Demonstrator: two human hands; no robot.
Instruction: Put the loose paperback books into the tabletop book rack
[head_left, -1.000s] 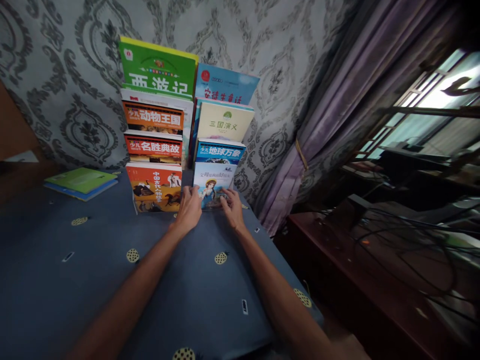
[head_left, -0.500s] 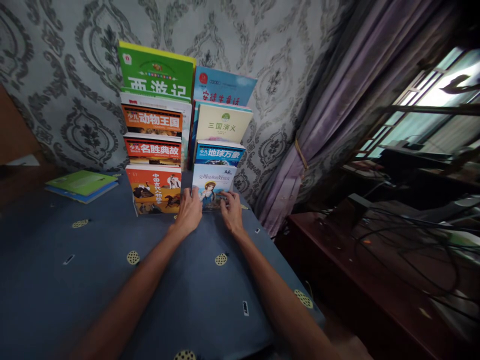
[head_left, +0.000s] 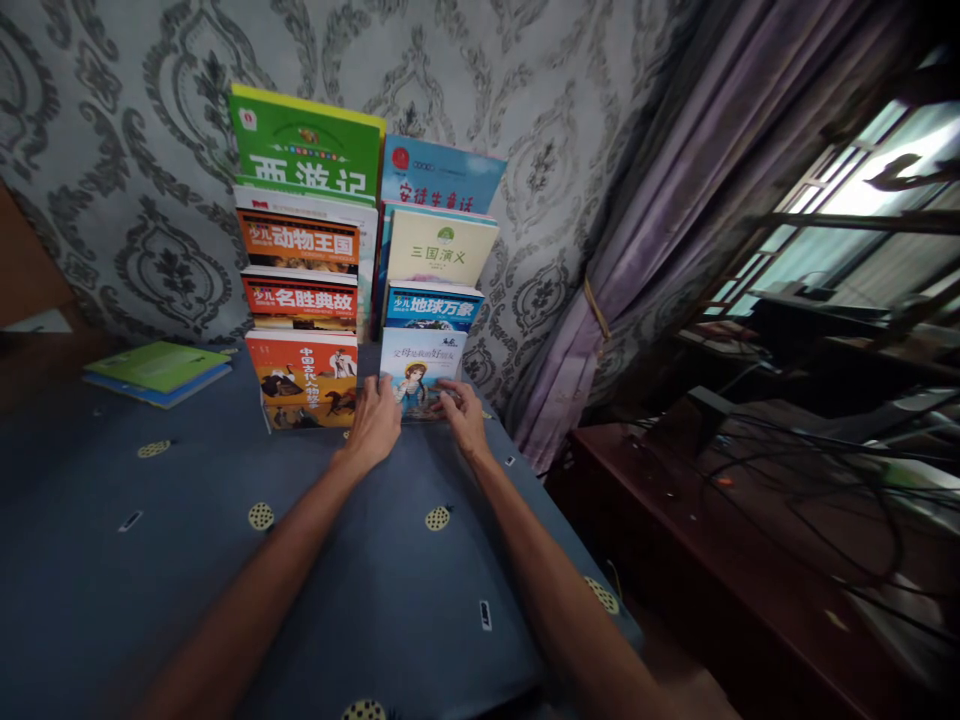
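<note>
Grip of the left hand [head_left: 375,420] bears on the left edge of the pale-blue book [head_left: 424,350]; the right hand [head_left: 465,418] rests with bent fingers at its lower right side. The two hands stand apart with the book between them; whether either is closed on it cannot be told. The book stands upright on the tabletop [head_left: 397,600], at the front of the right column. Its thin, rectangular cover carries a drawn figure with a braid.

Behind it, stepped upward, are a deep-blue book [head_left: 435,308], a cream book [head_left: 442,245] and a sky-blue book [head_left: 442,175]. The left column comprises, front to rear, an illustrated orange book [head_left: 281,370], a red book [head_left: 300,300], a brown-orange book [head_left: 300,240], a white-edged book and a tall green book [head_left: 307,140]. Any holder is hidden by the covers.

Tabletop covering: smooth, blue-grey, printed with yellow pineapple motifs [head_left: 437,518]. At the far left, a green volume [head_left: 157,365] lies flat on a blue volume [head_left: 196,385].

Rear boundary: wall [head_left: 555,60] with grey damask pattern. Right boundary: pleated mauve curtain [head_left: 600,240], gathered by a tan tie [head_left: 598,310]. Beyond the tabletop's right edge stands a red-brown cabinet [head_left: 675,500] with tangled black cables [head_left: 896,530].
</note>
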